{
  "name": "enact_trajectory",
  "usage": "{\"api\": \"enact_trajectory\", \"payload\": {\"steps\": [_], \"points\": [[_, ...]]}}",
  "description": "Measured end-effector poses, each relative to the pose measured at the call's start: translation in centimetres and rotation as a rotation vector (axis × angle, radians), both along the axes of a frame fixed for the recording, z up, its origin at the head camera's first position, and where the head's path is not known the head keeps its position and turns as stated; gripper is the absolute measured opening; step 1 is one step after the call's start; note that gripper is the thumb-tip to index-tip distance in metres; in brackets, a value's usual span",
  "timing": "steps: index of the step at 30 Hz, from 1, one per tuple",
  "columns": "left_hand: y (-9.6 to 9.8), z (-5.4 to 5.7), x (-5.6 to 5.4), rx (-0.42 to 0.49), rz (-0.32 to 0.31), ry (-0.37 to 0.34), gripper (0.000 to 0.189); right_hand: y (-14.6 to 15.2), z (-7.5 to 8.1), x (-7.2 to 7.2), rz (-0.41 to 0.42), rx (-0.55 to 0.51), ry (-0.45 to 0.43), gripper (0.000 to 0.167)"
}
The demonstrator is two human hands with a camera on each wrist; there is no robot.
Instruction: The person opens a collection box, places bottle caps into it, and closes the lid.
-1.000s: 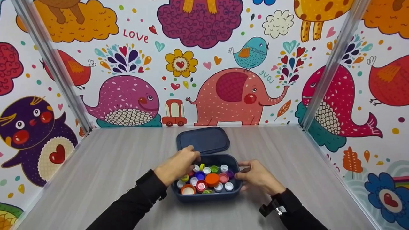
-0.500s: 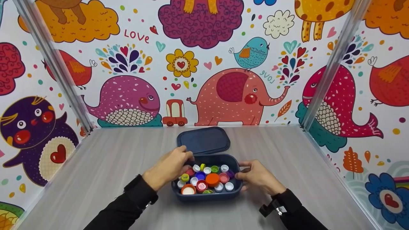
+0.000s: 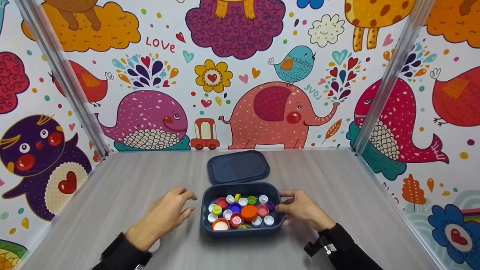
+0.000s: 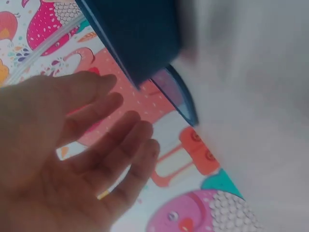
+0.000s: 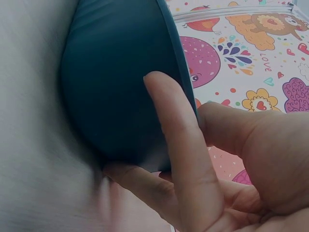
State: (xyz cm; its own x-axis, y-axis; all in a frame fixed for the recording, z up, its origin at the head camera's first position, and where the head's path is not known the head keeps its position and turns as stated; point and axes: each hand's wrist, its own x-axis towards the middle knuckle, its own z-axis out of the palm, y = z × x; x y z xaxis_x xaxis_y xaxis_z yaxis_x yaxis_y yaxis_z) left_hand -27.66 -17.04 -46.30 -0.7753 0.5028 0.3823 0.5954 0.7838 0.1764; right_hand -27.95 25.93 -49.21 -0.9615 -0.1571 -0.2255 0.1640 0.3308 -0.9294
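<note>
A dark blue plastic box (image 3: 243,233) full of loose bottle caps (image 3: 249,212) stands on the table in the head view. The caps are white, orange, red, blue, green, yellow and purple. My right hand (image 3: 305,210) grips the box's right side; in the right wrist view its fingers (image 5: 181,135) lie along the outer wall, with the thumb at the rim. Left of the box, apart from it, is my left hand (image 3: 163,213), fingers loosely spread and holding nothing. The left wrist view shows that palm (image 4: 63,188) near a box corner (image 4: 140,43).
The dark blue lid (image 3: 238,167) lies flat behind the box. A small pale round thing (image 3: 155,246) is on the table, partly hidden by my left wrist. Printed walls (image 3: 210,37) with metal corner posts (image 3: 377,97) enclose the back and sides.
My left hand has come out of the box and moved left and toward me over the table. The right hand and the box stay in place.
</note>
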Motion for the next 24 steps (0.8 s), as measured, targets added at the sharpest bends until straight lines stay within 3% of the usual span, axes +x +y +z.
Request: {"api": "enact_trajectory", "payload": {"steps": [4, 11, 14, 18, 24], "points": [[-2.2, -0.8, 1.4, -0.027, 0.100, -0.116, 0.025, 0.0, -0.1, -0.2, -0.001, 0.005, -0.001, 0.072], [-5.1, -2.6, 3.0, -0.056, 0.293, -0.434, 0.032, 0.1, -0.3, -0.2, 0.003, 0.003, 0.010, 0.074], [-6.1, -3.4, 3.6, -0.083, 0.346, -0.556, 0.037, 0.1, -0.3, -0.2, -0.005, 0.012, 0.007, 0.074], [-7.1, -4.1, 4.3, -0.039, 0.372, -0.614, 0.039, 0.1, -0.3, -0.2, -0.008, 0.030, 0.007, 0.074], [-8.4, -4.7, 4.8, 0.049, 0.260, -0.516, 0.030, 0.2, -0.2, -0.3, -0.004, 0.032, 0.010, 0.073]]}}
